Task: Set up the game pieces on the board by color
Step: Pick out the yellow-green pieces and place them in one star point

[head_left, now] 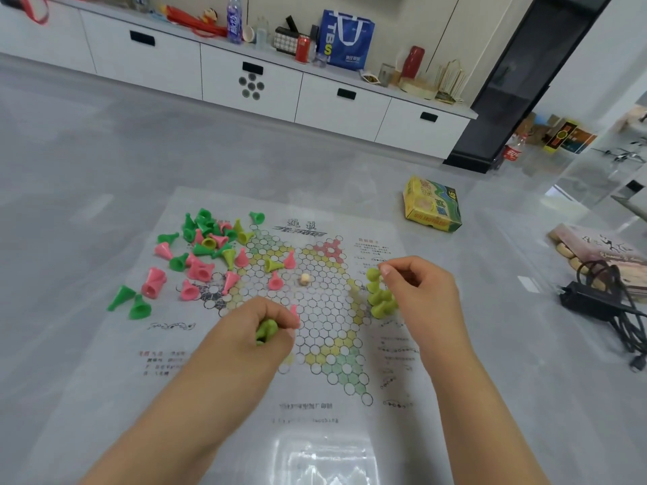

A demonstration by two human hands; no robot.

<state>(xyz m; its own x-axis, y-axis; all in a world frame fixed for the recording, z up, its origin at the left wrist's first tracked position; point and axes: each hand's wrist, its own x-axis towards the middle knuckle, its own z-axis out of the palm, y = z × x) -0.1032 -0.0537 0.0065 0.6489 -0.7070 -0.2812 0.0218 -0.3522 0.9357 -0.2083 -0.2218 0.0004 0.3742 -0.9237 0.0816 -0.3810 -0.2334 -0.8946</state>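
1. Head view: we kneel over the paper game board (325, 320), both hands apart above it.
2. Our left hand (257, 329) curls around several yellow-green pieces (265, 331).
3. Our right hand (418, 288) pinches one yellow-green pawn (373, 274), just above the upright yellow-green cluster (381, 302) beside it.
4. The unsorted pile (206, 250) lies beyond the left hand, which is nearer.

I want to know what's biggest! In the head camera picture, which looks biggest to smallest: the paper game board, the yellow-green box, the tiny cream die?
1. White paper game board
2. Yellow-green cardboard box
3. Small cream die
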